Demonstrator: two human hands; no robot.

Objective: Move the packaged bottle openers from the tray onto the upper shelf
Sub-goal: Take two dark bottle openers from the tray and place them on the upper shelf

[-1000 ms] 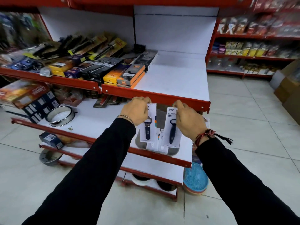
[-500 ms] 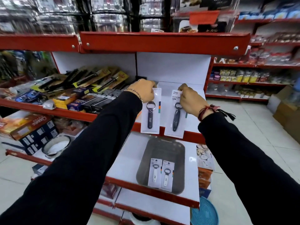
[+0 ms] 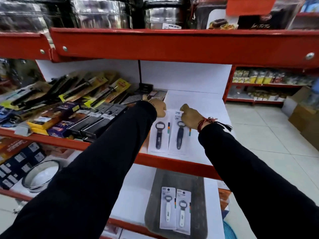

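Two carded bottle openers with dark handles lie side by side on the white upper shelf (image 3: pixel 198 104). My left hand (image 3: pixel 159 107) pinches the top of the left pack (image 3: pixel 158 135). My right hand (image 3: pixel 189 117) holds the top of the right pack (image 3: pixel 179 135). Both packs rest flat near the shelf's red front lip. Below, a grey tray (image 3: pixel 198 195) sits on the lower shelf with two white-handled opener packs (image 3: pixel 175 209) lying in it.
Boxed and carded kitchen tools (image 3: pixel 77 104) crowd the left half of the upper shelf, up against my left arm. A red shelf edge (image 3: pixel 172 44) overhangs above. A round metal sieve (image 3: pixel 41 175) sits lower left. Cardboard boxes (image 3: pixel 303 116) stand on the tiled floor at right.
Both hands lifted the two dark-handled packs from the tray, carried them up and forward, and laid them flat on the upper shelf. The view tilted upward.
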